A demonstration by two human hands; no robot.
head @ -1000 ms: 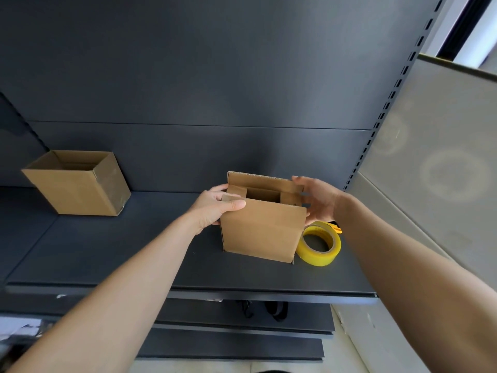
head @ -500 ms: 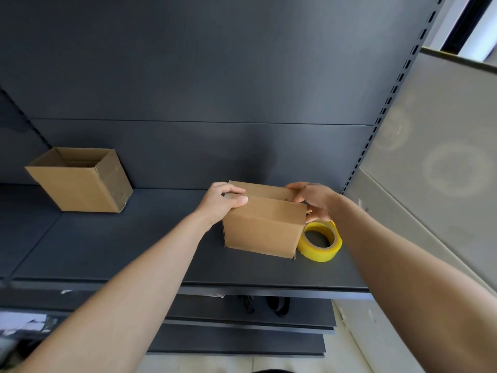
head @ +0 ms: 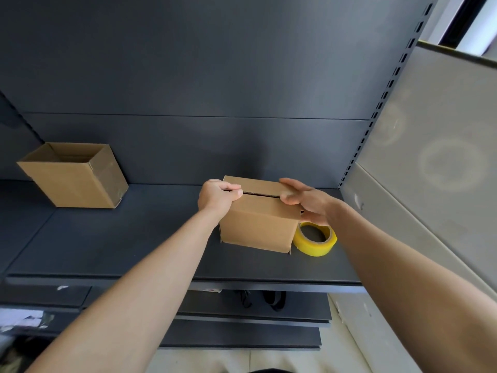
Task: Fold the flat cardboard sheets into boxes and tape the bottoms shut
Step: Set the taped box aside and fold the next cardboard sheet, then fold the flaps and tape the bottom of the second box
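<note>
Item: box, cardboard, standing on the shelf toward its right end, near the front edge. Top flaps folded shut, a dark seam between them.
Left hand: fingers curled over the left end of the seam, gripping the box, likely to keep the flaps from springing up.
Right hand: flat, fingers extended, pressing the right end.
Tape roll: yellow, just beside the box's right side, in easy reach for sealing.
Second box: open-topped, at the shelf's left rear.
</note>
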